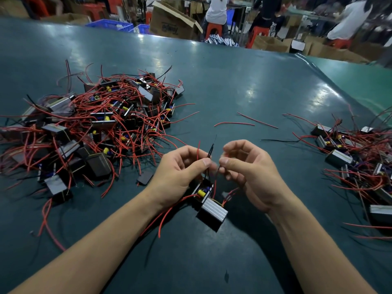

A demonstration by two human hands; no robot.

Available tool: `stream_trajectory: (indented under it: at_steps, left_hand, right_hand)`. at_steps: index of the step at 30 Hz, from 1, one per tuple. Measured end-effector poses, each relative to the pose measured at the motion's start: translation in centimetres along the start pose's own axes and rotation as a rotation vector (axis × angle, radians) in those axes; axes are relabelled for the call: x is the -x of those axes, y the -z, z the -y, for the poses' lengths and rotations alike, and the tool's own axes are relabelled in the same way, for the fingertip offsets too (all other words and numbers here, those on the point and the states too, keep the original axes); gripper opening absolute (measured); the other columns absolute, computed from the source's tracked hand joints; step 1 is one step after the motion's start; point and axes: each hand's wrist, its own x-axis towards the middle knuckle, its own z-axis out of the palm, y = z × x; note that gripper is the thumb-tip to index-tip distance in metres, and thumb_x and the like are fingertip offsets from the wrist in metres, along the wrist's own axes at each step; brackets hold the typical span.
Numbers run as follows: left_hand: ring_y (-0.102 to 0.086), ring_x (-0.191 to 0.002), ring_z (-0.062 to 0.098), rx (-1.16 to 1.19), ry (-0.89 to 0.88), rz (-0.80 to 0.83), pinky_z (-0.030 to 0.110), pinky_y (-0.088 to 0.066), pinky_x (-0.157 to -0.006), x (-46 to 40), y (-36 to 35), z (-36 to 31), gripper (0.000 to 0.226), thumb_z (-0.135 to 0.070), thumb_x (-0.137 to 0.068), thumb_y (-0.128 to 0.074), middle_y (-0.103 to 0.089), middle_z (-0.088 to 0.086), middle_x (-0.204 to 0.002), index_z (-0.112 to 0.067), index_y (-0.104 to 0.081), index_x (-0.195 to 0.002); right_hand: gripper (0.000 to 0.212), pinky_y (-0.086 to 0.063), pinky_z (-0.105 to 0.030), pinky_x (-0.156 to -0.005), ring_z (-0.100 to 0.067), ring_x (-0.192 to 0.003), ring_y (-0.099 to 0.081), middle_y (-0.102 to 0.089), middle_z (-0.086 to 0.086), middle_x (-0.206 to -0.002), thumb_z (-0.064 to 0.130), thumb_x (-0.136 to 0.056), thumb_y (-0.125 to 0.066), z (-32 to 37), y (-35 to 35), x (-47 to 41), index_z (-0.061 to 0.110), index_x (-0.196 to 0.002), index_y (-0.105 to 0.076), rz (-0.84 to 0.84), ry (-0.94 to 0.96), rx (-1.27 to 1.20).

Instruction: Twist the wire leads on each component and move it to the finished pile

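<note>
Both hands are up over the dark green table [212, 81], working one component [209, 201] that sits just below and between the wrists, its ribbed grey side facing us and a yellow part showing in its open top. The left hand [180, 175] pinches a thin black lead [211, 151] between thumb and forefinger, the wire poking straight up past the knuckles, a red lead [198, 150] rising beside it. The right hand [252, 172] has its fingers curled tight, thumb and forefinger pinching close to the left thumb; what it holds is blurred. Big tangled pile [95, 124] of components lies off to the left, a smaller pile [360, 158] at the right edge, two loose red wires [244, 123] on the table between them
</note>
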Motion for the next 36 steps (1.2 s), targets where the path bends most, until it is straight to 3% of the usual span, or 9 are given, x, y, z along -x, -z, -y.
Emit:
stream_trajectory:
  at_steps: [3,6,8,14,18,22,32,34,36]
  left_hand:
    - [-0.066,-0.06,0.018,0.044,0.036,0.0,0.026,-0.057,-0.062,0.06,0.06,-0.17,0.005,0.001,-0.086,-0.063,-0.073,0.011,-0.073,-0.004,-0.063,-0.086]
    - [-0.067,-0.06,0.015,0.007,0.047,0.034,0.023,-0.054,-0.057,0.24,0.04,-0.33,0.006,-0.006,-0.08,-0.068,-0.074,0.01,-0.075,-0.005,-0.066,-0.085]
    - [-0.068,-0.061,0.016,-0.008,0.057,0.069,0.022,-0.053,-0.057,0.4,-0.02,-0.5,0.01,-0.012,-0.075,-0.07,-0.074,0.011,-0.076,-0.007,-0.067,-0.083]
    - [-0.069,-0.06,0.016,-0.038,0.064,0.093,0.021,-0.053,-0.057,0.49,-0.16,-0.67,0.006,-0.007,-0.079,-0.069,-0.075,0.012,-0.078,-0.004,-0.066,-0.083]
    - [-0.068,-0.062,0.015,-0.082,0.058,0.097,0.022,-0.055,-0.059,0.48,-0.26,-0.82,0.009,-0.009,-0.079,-0.068,-0.074,0.011,-0.076,-0.003,-0.064,-0.084]
    - [-0.066,-0.055,0.013,-0.112,0.074,0.086,0.02,-0.053,-0.057,0.18,-0.17,-0.66,0.014,0.007,-0.09,-0.057,-0.072,0.006,-0.066,-0.003,-0.057,-0.08]
    - [-0.061,-0.051,0.013,-0.155,0.098,0.125,0.018,-0.048,-0.052,-0.3,0.06,-0.95,0.024,0.016,-0.089,-0.05,-0.07,0.008,-0.065,-0.004,-0.052,-0.076]
    - [-0.061,-0.052,0.014,-0.173,0.081,0.141,0.018,-0.048,-0.053,-0.43,0.2,-0.89,0.022,0.013,-0.088,-0.054,-0.069,0.009,-0.066,-0.005,-0.052,-0.076]
    - [-0.061,-0.053,0.015,-0.147,0.07,0.144,0.021,-0.05,-0.055,-0.39,0.15,-0.8,0.017,-0.004,-0.087,-0.064,-0.068,0.009,-0.066,-0.006,-0.054,-0.074]
  right_hand:
    - [0.02,-0.041,-0.02,-0.042,-0.015,-0.055,-0.058,-0.062,-0.004,-0.075,-0.008,-0.079,-0.068,0.35,0.48,0.1,0.009,-0.09,-0.064,0.045,0.036,0.066]
    - [0.022,-0.039,-0.021,-0.039,-0.015,-0.055,-0.056,-0.065,-0.004,-0.071,0.021,-0.074,-0.078,0.68,0.49,0.23,0.012,-0.092,-0.07,0.059,0.069,0.144]
    - [0.026,-0.038,-0.02,-0.038,-0.014,-0.053,-0.055,-0.066,-0.002,-0.07,0.027,-0.067,-0.078,0.65,0.38,0.18,0.012,-0.087,-0.07,0.016,0.081,0.195]
    - [0.02,-0.038,-0.019,-0.039,-0.011,-0.053,-0.056,-0.069,-0.004,-0.07,0.013,-0.072,-0.077,0.36,0.74,-0.02,0.006,-0.09,-0.07,0.003,0.013,0.177]
    - [0.004,-0.041,-0.019,-0.042,-0.012,-0.057,-0.058,-0.069,-0.006,-0.07,0.011,-0.078,-0.075,0.31,1.03,-0.05,0.012,-0.078,-0.072,0.031,0.029,0.213]
    - [0.005,-0.046,-0.019,-0.045,-0.015,-0.058,-0.061,-0.069,-0.009,-0.07,0.008,-0.079,-0.073,0.25,0.91,0.0,0.008,-0.078,-0.068,0.062,0.033,0.164]
    - [0.007,-0.051,-0.021,-0.051,-0.016,-0.053,-0.062,-0.068,-0.014,-0.068,-0.002,-0.084,-0.067,0.49,0.65,0.11,0.003,-0.078,-0.066,-0.002,0.048,0.116]
    - [0.009,-0.052,-0.021,-0.053,-0.016,-0.053,-0.063,-0.068,-0.012,-0.066,-0.003,-0.084,-0.068,0.33,0.44,0.08,0.003,-0.078,-0.066,-0.025,0.1,0.152]
    - [0.01,-0.053,-0.022,-0.055,-0.017,-0.054,-0.064,-0.069,-0.008,-0.064,-0.004,-0.084,-0.068,0.18,0.21,0.17,0.003,-0.078,-0.065,-0.035,0.163,0.217]
